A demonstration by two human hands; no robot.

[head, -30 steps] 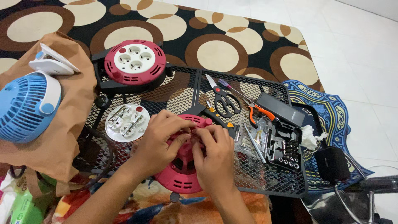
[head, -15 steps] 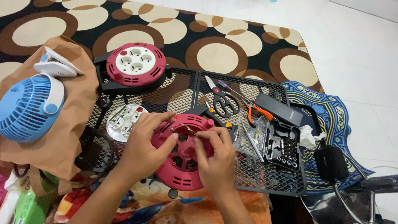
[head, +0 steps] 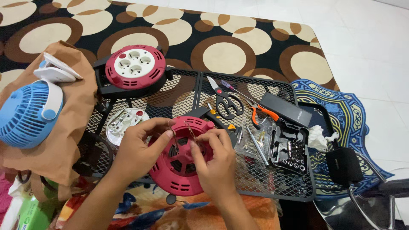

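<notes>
Head view looks down on a black wire-mesh worktop (head: 264, 179) set over a brown and cream circle-patterned carpet (head: 238, 38). Both hands work at a round red plastic cable-reel housing (head: 177, 170), which lies tilted at the near edge of the worktop with its slotted back facing up. The left hand (head: 138, 149) grips the housing's left rim, fingers curled over the top, thumb and forefinger pinching a thin wire. The right hand (head: 215, 159) rests on the housing's right side, its fingertips pinched on another thin wire near the centre opening. Both hands are therefore clenched on the wires and the housing.

Just left of the left hand lies a white round socket plate with metal contacts (head: 123, 123). Behind it stands a complete red and white cable reel in a black frame (head: 135, 67). To the right of the hands lie black-handled scissors (head: 226, 102), orange-handled pliers (head: 262, 111) and an open black case of screwdriver bits (head: 289, 149), with loose metal bits beside it. A blue and white small fan (head: 27, 113) sits on brown cloth (head: 64, 140) at the far left. A blue patterned mat (head: 345, 115) lies under the worktop's right end.
</notes>
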